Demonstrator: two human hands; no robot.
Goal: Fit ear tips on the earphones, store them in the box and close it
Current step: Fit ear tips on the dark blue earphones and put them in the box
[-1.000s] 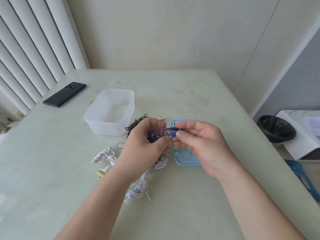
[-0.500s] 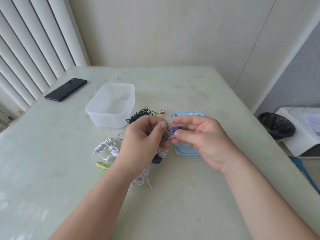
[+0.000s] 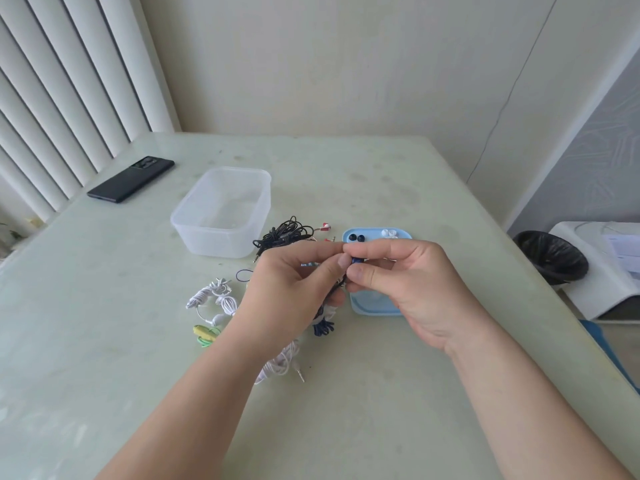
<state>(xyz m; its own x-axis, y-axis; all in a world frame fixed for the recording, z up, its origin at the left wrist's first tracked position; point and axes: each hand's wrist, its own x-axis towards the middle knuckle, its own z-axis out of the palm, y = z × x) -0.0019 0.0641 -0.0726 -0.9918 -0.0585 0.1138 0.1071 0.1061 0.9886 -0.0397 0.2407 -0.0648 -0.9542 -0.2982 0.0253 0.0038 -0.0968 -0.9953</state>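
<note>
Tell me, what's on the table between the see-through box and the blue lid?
In the head view, a tangled bundle of black earphones lies between the clear box and the blue lid, with red-and-white earbuds beside it.

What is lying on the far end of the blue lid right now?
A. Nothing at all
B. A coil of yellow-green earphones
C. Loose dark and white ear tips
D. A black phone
C: two dark ear tips and a few white ear tips sit on the far end of the blue lid, just beyond the left hand and right hand.
</note>
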